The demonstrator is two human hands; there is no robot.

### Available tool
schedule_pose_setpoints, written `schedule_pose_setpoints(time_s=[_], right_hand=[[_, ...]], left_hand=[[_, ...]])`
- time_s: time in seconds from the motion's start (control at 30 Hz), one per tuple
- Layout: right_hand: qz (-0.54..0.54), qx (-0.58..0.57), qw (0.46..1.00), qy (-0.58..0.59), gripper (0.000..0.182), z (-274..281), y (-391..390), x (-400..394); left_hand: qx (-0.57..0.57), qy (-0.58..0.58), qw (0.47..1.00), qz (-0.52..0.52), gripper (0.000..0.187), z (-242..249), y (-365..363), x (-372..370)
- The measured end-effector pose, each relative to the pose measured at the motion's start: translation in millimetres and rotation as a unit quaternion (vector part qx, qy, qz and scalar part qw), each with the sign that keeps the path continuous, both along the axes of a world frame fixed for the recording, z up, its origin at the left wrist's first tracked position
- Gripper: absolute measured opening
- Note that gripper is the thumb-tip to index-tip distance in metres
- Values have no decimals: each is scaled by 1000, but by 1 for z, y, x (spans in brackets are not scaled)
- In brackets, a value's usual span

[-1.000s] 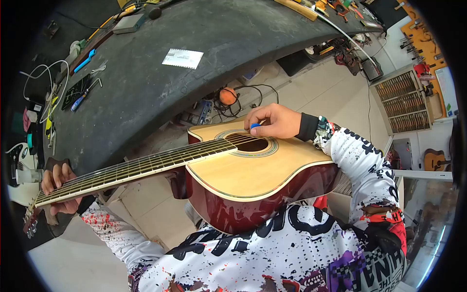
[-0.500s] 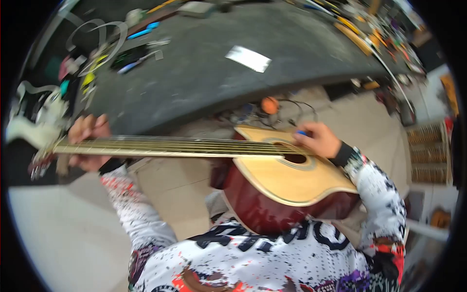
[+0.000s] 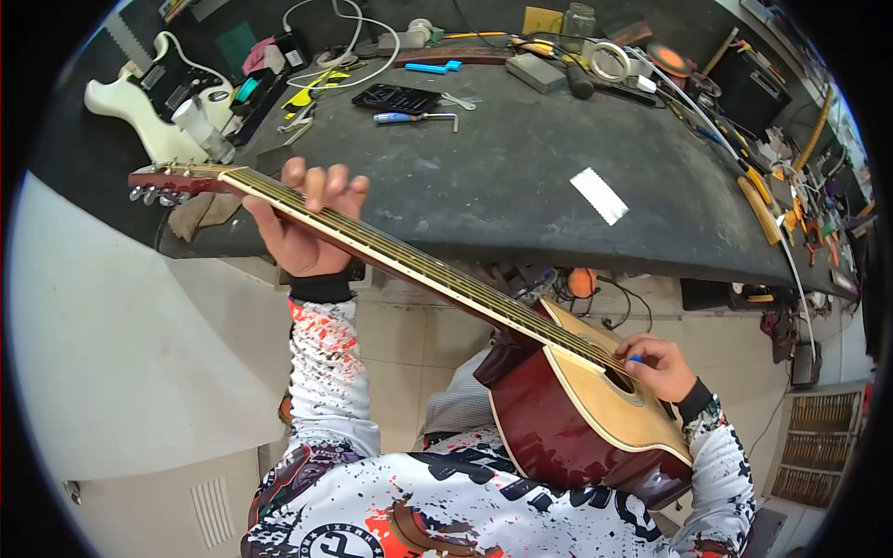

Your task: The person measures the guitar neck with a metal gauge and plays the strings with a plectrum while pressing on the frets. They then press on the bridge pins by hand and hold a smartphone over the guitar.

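Note:
An acoustic guitar [image 3: 572,428] with a pale top and dark red sides rests against my body, its neck slanting up to the left. My left hand [image 3: 307,219] is wrapped round the neck, thumb on the near side and fingers curled over the strings, short of the red headstock [image 3: 181,179]. Over the sound hole [image 3: 621,379], my right hand [image 3: 662,367] pinches a small blue guitar pick [image 3: 635,359] by the strings. The pick is mostly covered by the fingers.
A dark workbench [image 3: 502,186] spans the far side. On it are a white electric guitar body [image 3: 139,116], a black tray [image 3: 398,99], a blue-handled tool [image 3: 400,118], a white strip [image 3: 600,196] and tape [image 3: 609,62]. Cables [image 3: 623,302] lie below.
The view has shifted, and the guitar neck now slopes more steeply, headstock end higher. My left hand appears further right and higher on the bench side. My right hand still pinches the pick by the sound hole.

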State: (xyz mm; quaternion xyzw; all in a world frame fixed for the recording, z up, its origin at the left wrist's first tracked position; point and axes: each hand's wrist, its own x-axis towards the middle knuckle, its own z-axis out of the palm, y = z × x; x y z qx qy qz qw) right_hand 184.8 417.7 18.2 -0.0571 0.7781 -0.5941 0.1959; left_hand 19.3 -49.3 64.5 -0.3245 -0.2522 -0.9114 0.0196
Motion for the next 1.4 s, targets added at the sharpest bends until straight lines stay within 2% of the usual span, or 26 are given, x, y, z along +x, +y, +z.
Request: schedule_pose_setpoints(time_s=[0.1,0.17,0.27,0.3,0.37,0.4,0.47,0.5,0.6,0.7,0.77,0.83,0.97,1.07,1.13,1.17,1.23,1.3,1.4], right_hand=[[-33,48,998,8,7,-5,2,3],[-130,31,991,-19,12,-18,8,2],[-104,188,977,-4,15,-27,16,2],[-81,170,982,-17,17,-27,17,1],[-76,93,991,-54,16,-26,15,2],[-76,98,991,-49,16,-26,14,2],[-97,-19,995,-20,14,-27,15,2],[-96,-17,995,-17,14,-28,16,3],[-90,88,992,-21,14,-24,14,3],[-57,69,996,10,14,-28,14,6],[-62,42,997,-11,13,-19,13,4],[-66,8,998,20,12,-18,13,4],[-52,26,998,-5,12,-19,10,5],[-15,39,998,38,11,-25,10,6],[-153,-2,988,-25,12,-26,6,5],[-147,-2,989,-27,12,-26,7,7],[-68,121,990,33,13,-26,13,6],[-52,108,992,30,13,-34,13,4],[-66,49,997,3,11,-7,-1,5]], left_hand=[[9,-36,999,36,45,1,1,3],[1,-31,998,48,47,4,3,4],[-1,-5,997,71,63,0,-8,-2],[-14,-1,996,88,70,1,-11,-3],[-29,-13,999,37,74,8,-13,-1],[-24,-9,999,37,74,8,-13,-2],[-19,-22,999,18,74,7,-11,-3],[-17,-19,999,20,74,6,-11,-3],[-10,10,1000,17,70,10,-6,-2],[-9,-18,1000,16,69,15,-5,2],[1,-15,999,31,68,13,-3,1],[12,-18,1000,6,68,13,-3,0],[17,-15,1000,10,67,13,-3,-2],[20,-19,999,21,66,12,-2,-4],[20,1,1000,-7,66,13,-3,-6],[20,-10,1000,6,66,13,-2,-4],[22,-33,999,14,67,15,0,1],[21,-36,999,19,68,16,-4,1],[25,-42,998,26,69,18,-4,2]])
